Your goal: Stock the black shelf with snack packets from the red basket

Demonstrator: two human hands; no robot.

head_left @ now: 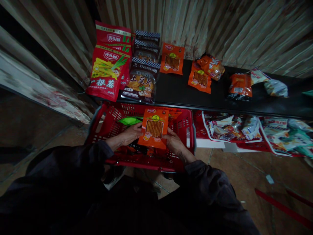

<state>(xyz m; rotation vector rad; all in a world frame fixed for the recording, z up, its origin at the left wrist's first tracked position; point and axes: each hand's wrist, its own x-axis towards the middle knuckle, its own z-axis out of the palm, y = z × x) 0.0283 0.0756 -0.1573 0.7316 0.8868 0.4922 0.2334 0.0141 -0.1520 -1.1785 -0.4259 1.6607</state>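
An orange snack packet is held upright over the red shopping basket, its printed front towards me. My left hand pinches its left edge, and my right hand grips the right edge. Inside the basket, a bright green packet shows beside my left hand, and more orange packaging sits behind the held one. Dark and orange packets in the basket's lower part are too dim to make out.
On the black shelf stand red snack bags, dark potato chip bags and an orange packet. Farther right lie several loose packets. Baskets of small snacks sit below the shelf; red bars lie at lower right.
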